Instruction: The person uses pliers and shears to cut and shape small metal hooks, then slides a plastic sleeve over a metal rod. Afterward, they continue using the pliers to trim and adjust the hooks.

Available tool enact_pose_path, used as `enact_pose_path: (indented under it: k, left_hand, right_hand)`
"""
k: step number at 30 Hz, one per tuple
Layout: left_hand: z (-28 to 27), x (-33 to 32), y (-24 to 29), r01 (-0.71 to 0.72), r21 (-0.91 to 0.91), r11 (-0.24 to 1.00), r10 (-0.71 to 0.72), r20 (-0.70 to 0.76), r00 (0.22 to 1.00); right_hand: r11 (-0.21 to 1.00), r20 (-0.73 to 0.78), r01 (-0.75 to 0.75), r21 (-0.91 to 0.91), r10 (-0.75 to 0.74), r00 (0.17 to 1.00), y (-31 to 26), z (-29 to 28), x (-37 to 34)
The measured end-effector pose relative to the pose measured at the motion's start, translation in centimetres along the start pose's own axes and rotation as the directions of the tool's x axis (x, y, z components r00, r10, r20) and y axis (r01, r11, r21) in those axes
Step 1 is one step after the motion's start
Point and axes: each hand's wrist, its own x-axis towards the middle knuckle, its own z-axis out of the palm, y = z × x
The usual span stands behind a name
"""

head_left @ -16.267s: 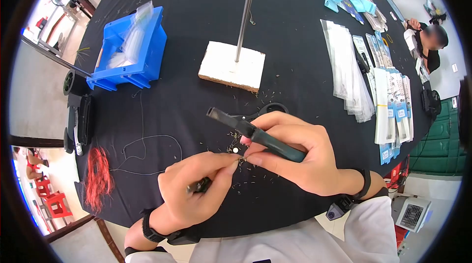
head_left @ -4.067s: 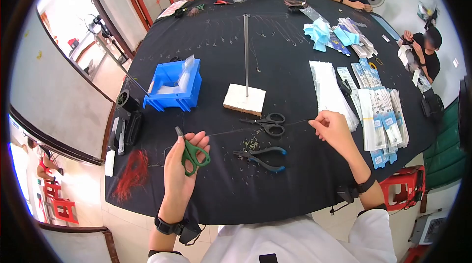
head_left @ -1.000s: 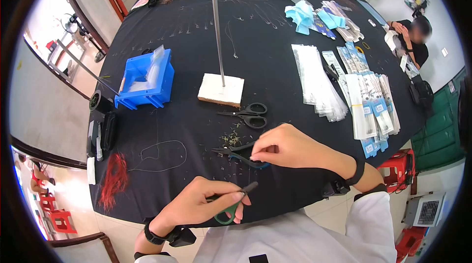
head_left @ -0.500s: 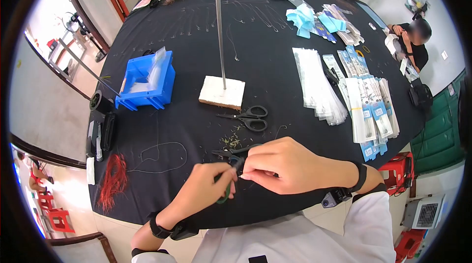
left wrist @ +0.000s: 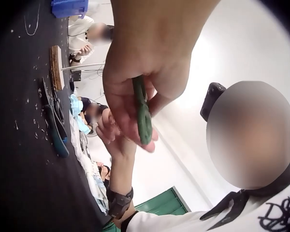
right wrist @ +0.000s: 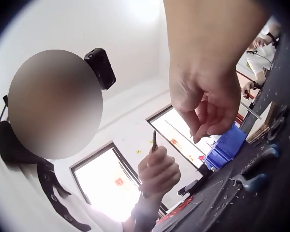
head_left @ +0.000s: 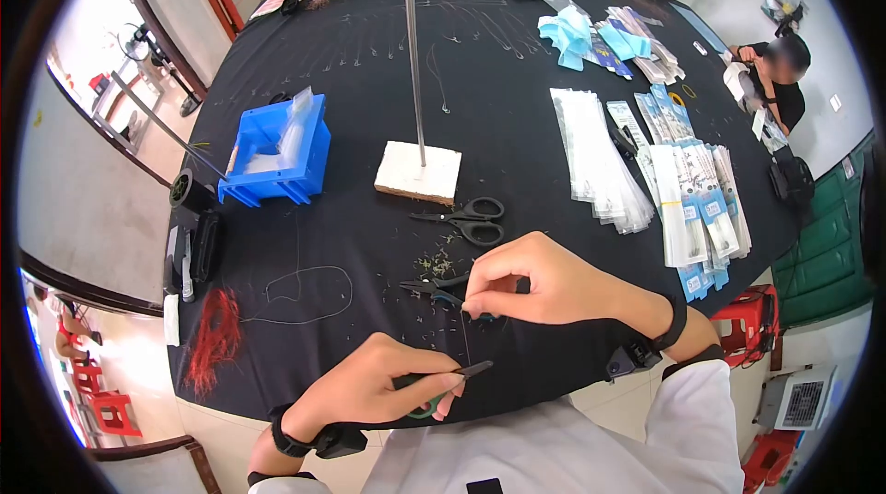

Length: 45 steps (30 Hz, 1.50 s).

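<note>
My left hand point(head_left: 383, 383) grips green-handled scissors point(left wrist: 143, 116) near the table's front edge, the dark blades point(head_left: 477, 368) pointing right. My right hand point(head_left: 540, 282) pinches a thin line point(head_left: 466, 337) between thumb and fingertips, a little above and right of the left hand. That line runs down from the pinch toward the scissor blades. Pliers point(head_left: 420, 287) with blue handles lie on the black cloth, partly hidden by the right hand in the head view. Black scissors point(head_left: 482, 222) lie just beyond them, and small clippings point(head_left: 437, 263) are scattered between.
Ahead stands a metal rod point(head_left: 414, 78) on a white block point(head_left: 418, 173). A blue bin point(head_left: 309, 162) is at left, with red threads point(head_left: 214, 342) and a looped line point(head_left: 346, 286) nearer. Clear sleeves point(head_left: 600, 162) and printed packets point(head_left: 706, 194) lie at right. Other people sit around the table.
The pliers, held in the right hand earlier, now lie on the table. Half a second ago the hands met; since then the right moved away from the body and the left nearer it.
</note>
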Motion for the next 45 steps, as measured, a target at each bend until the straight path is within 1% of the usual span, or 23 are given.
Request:
enact_pose_path:
  k: [2, 3, 4, 5, 6, 7, 8, 9, 10, 12, 13, 16, 17, 20, 23, 26, 29, 32, 33, 36, 39, 42, 45]
  left_hand:
    - [0.3, 0.2, -0.2, 0.063, 0.163, 0.985, -0.065, 0.006, 0.998]
    - [0.3, 0.3, 0.2, 0.136, 0.293, 0.946, -0.128, -0.046, 0.991]
    - [0.5, 0.5, 0.0, 0.188, 0.257, 0.948, -0.150, -0.161, 0.976]
    - [0.7, 0.8, -0.4, 0.235, 0.214, 0.948, -0.172, -0.276, 0.946]
    - [0.7, 1.1, -1.0, 0.275, 0.168, 0.947, -0.194, -0.386, 0.902]
    - [0.7, 1.1, -1.6, 0.248, 0.085, 0.965, -0.187, -0.440, 0.878]
    - [0.8, 1.2, -1.8, 0.188, 0.007, 0.982, -0.163, -0.468, 0.868]
    - [1.0, 1.3, -1.9, 0.123, -0.071, 0.990, -0.142, -0.497, 0.856]
    - [1.2, 1.3, -2.0, 0.055, -0.147, 0.988, -0.125, -0.527, 0.841]
    - [1.1, 1.1, -2.3, -0.087, -0.338, 0.937, -0.092, -0.480, 0.872]
    - [1.0, 1.0, -2.4, -0.151, -0.429, 0.890, -0.071, -0.459, 0.886]
    - [0.7, 0.6, -2.5, -0.249, -0.517, 0.819, 0.000, -0.434, 0.901]
    - [0.8, 0.6, -2.7, -0.275, -0.428, 0.861, 0.065, -0.443, 0.894]
    - [1.3, 0.7, -2.1, -0.285, -0.404, 0.870, 0.068, -0.473, 0.879]
    - [1.6, 0.9, -2.3, -0.289, -0.227, 0.930, 0.117, -0.564, 0.818]
    - [1.9, 1.1, -2.3, -0.300, -0.370, 0.879, 0.056, -0.545, 0.836]
    - [2.0, 0.7, -2.2, -0.239, -0.459, 0.855, -0.014, -0.481, 0.877]
    - [2.3, 0.8, -1.0, -0.087, -0.369, 0.925, -0.123, -0.510, 0.851]
    - [2.4, 1.0, -1.1, -0.132, -0.381, 0.915, -0.108, -0.547, 0.830]
    - [2.2, 1.3, -1.1, -0.110, -0.383, 0.917, -0.138, -0.563, 0.815]
    - [1.9, 1.7, -1.7, -0.132, -0.381, 0.915, -0.125, -0.580, 0.805]
    - [1.5, 2.2, -1.3, -0.038, -0.354, 0.935, -0.190, -0.588, 0.786]
    - [1.0, 2.6, -1.6, 0.028, -0.347, 0.938, -0.234, -0.570, 0.788]
  right_hand:
    - [0.995, -0.004, 0.047, -0.089, -0.048, 0.999, -0.8, 0.2, -0.1]
    - [0.988, -0.007, 0.079, -0.133, -0.081, 0.997, -1.2, 0.3, -0.3]
    - [0.978, -0.008, 0.111, -0.177, -0.114, 0.993, -1.4, 0.5, -0.4]
    - [0.964, 0.001, 0.122, -0.235, -0.125, 0.992, -1.6, 0.7, -0.6]
    - [0.956, -0.030, 0.125, -0.265, -0.138, 0.990, -1.5, 1.0, -0.7]
    - [0.947, -0.063, 0.127, -0.294, -0.151, 0.986, -1.2, 1.5, -0.9]
    - [0.939, -0.097, 0.125, -0.322, -0.164, 0.982, -0.9, 1.8, -1.0]
    - [0.930, -0.095, 0.111, -0.352, -0.153, 0.984, -0.8, 1.9, -1.1]
    - [0.913, -0.132, 0.157, -0.376, -0.221, 0.966, -0.5, 2.0, -1.0]
    - [0.870, -0.199, 0.244, -0.428, -0.354, 0.914, 0.2, 2.3, -0.8]
    - [0.847, -0.205, 0.265, -0.461, -0.392, 0.897, 0.2, 2.3, -0.8]
    - [0.771, -0.204, 0.316, -0.552, -0.493, 0.846, 0.1, 2.1, -0.7]
    - [0.748, -0.192, 0.331, -0.575, -0.517, 0.835, 0.0, 2.1, -0.7]
    - [0.689, -0.174, 0.359, -0.630, -0.575, 0.799, 0.2, 2.1, -0.6]
    - [0.629, -0.151, 0.389, -0.673, -0.631, 0.761, 0.5, 2.0, -0.6]
    - [0.577, -0.111, 0.415, -0.704, -0.665, 0.738, 0.7, 2.1, -0.6]
    - [0.547, -0.073, 0.437, -0.714, -0.679, 0.731, 0.7, 2.1, -0.5]
    - [0.513, -0.039, 0.443, -0.735, -0.686, 0.727, 0.8, 2.2, -0.5]
    - [0.499, -0.028, 0.444, -0.744, -0.688, 0.725, 0.9, 2.2, -0.5]
    - [0.507, -0.007, 0.438, -0.742, -0.660, 0.751, 1.3, 2.1, -0.2]
    - [0.504, -0.011, 0.439, -0.744, -0.666, 0.746, 1.8, 2.1, 0.2]
    - [0.496, -0.004, 0.426, -0.756, -0.655, 0.755, 2.4, 2.0, 0.6]
    - [0.481, 0.008, 0.428, -0.765, -0.658, 0.753, 3.0, 2.0, 1.0]
